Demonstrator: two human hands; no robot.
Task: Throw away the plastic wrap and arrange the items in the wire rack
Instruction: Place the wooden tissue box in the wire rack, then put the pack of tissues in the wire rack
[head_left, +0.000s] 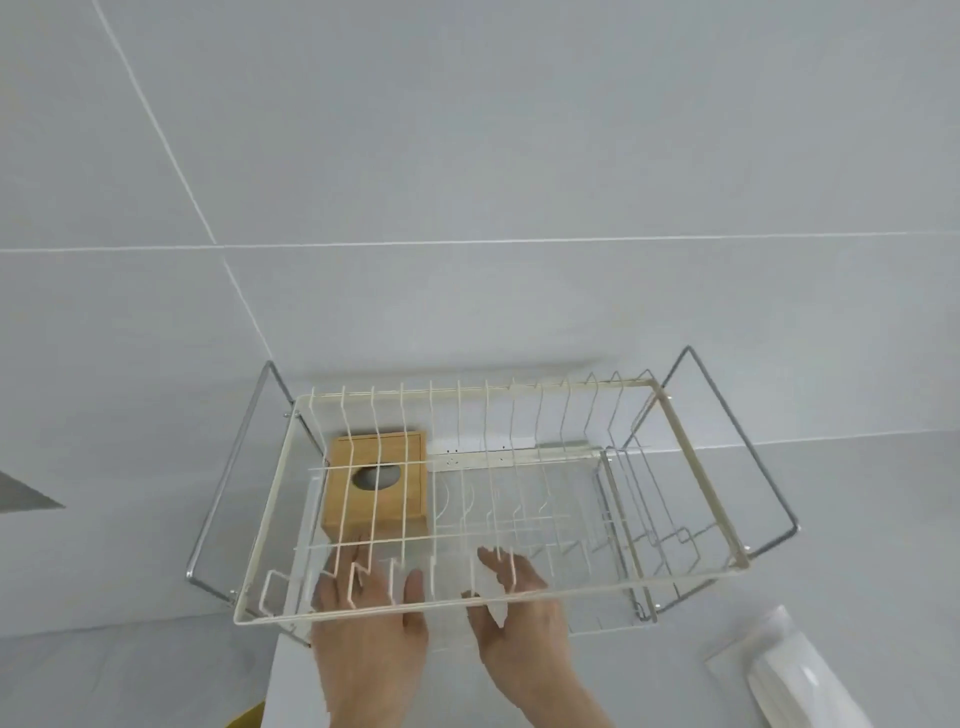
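A cream wire rack (691, 467) on chrome legs stands on the white counter against the tiled wall. Both hands reach in under its front rim. My left hand (369, 618) lies palm down with fingers spread on a translucent tray (452, 577) at the rack's bottom. My right hand (514, 613) pinches the tray's near edge between thumb and fingers. A plastic-wrapped white item (795, 680) lies on the counter at the lower right, away from both hands.
A wooden tissue box (410, 493) sits under the rack's back left part. A white power strip (467, 460) lies along the wall behind. Something yellow (244, 719) shows below the counter's front edge.
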